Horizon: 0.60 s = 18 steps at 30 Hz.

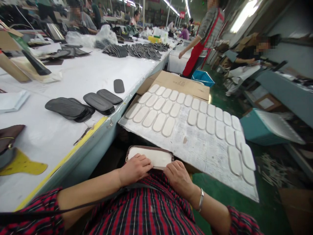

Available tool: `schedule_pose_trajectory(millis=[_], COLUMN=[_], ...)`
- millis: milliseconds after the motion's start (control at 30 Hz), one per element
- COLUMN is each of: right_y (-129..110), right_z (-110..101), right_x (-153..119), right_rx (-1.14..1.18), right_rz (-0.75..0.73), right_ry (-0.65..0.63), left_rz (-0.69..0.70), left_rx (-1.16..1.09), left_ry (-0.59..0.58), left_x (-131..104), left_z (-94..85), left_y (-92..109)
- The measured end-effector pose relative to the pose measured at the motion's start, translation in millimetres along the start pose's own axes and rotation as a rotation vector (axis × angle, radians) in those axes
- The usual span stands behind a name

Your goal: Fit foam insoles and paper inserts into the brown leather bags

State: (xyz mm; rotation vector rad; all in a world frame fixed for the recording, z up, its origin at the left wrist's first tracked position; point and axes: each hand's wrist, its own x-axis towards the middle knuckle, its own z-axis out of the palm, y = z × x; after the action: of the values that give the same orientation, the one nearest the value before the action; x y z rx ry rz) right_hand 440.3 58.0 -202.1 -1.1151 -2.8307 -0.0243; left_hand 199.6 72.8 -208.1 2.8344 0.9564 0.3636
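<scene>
Close against the person's lap, both hands hold one white pad with a brown edge (153,157). The left hand (134,169) is curled over the pad's near left corner, fingers folded onto its top face. The right hand (179,178) grips the near right corner, fingers bent over the edge; a metal bracelet (201,199) sits at that wrist. The pad lies flat between the two hands and reaches away from them, its far edge free.

Just beyond the held pad, a cardboard sheet (195,143) slopes away, carrying rows of white pads (171,107) laid side by side; more of them curve along its right edge. To the left of the hands, a long white table (85,75) with a yellow strip along its rim bears a small stack of dark oval pieces (70,109). Farther off on the same table lie fanned dark pieces (137,50). Well beyond the sheet, a person in a red apron (200,45) stands by a blue bin (202,77).
</scene>
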Motion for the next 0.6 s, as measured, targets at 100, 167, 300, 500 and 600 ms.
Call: schedule_pose_trajectory(millis=[100,167,300,500,600], right_y=[3.8,6.9,10.5,9.9,5.7], right_z=[-6.3,-12.3,-18.3,-17.2,-20.9], right_x=[8.2,11.4,14.8,23.4,31.0], right_rx=[0.016,0.052,0.079,0.143,0.126], right_rz=[-0.026,-0.037,0.045,0.154,0.206], right_ry=[-0.050,-0.074,-0.099,-0.142,-0.194], left_rz=[-0.065,-0.093,-0.147,-0.274,-0.370], left_rx=[-0.022,-0.047,-0.087,-0.124,-0.110], left_ry=[0.000,0.010,0.069,0.103,0.068], left_x=[-1.3,-1.3,-0.5,8.6,18.5], left_z=[3.9,6.4,8.9,10.0,9.9], left_y=[4.8,6.7,7.7,15.7,21.0])
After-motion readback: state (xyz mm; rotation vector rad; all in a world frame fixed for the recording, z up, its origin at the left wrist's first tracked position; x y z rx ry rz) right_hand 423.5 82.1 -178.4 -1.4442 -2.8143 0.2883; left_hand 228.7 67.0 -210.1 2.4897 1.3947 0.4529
